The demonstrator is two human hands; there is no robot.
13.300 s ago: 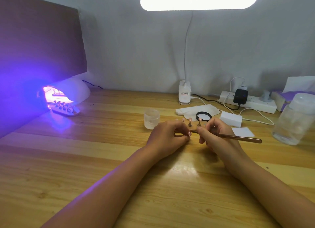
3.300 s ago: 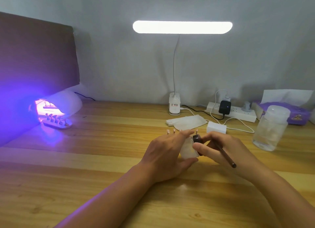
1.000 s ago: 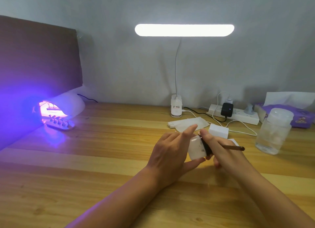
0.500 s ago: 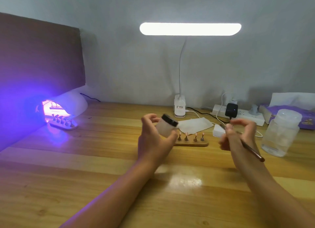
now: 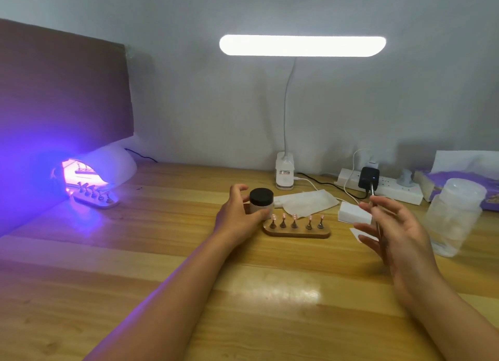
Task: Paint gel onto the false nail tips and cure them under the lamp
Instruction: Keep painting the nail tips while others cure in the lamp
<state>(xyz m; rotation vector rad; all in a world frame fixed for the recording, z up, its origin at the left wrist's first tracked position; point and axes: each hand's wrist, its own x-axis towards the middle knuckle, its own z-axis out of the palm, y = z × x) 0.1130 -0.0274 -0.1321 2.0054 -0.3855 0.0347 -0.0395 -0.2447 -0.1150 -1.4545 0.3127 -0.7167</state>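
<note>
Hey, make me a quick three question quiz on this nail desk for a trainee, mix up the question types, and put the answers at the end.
1. True or false: the gel jar at the left hand has its black lid off.
2. How many nail tips stand on the wooden holder? A) three B) five C) eight
3. Fill in: the right hand holds a thin ____.
Key: 1 false, the lid is on; 2 B; 3 brush.
</note>
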